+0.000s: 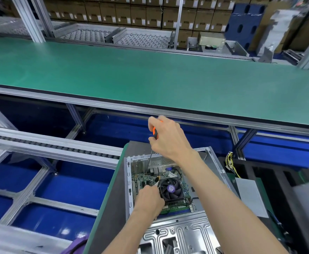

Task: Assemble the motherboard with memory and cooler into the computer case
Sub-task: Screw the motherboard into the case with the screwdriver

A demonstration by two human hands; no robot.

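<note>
Motherboard point(146, 180) seated in open computer case point(168, 158), cooler fan point(171, 188) beside curled left hand point(150, 200) pinching a small pale part, right hand point(168, 138) above clamped on screwdriver point(155, 132), tip on board, green conveyor belt point(150, 79) beyond.

1. The right hand point(168, 138) wraps the orange and black screwdriver point(155, 132), hiding most of its handle; only a sliver shows
2. The screwdriver tip meets the motherboard point(146, 178) near its far edge, too small to tell whether a screw sits under it
3. The left hand point(149, 198) covers part of the motherboard beside the cooler fan point(171, 188); its fingertips pinch something pale, too small to identify
4. The right forearm crosses the computer case point(177, 233), hiding its right interior
5. The case's near end is cut off by the bottom edge
6. Labels on the stacked cardboard boxes point(124, 13) are too blurred to read
</note>
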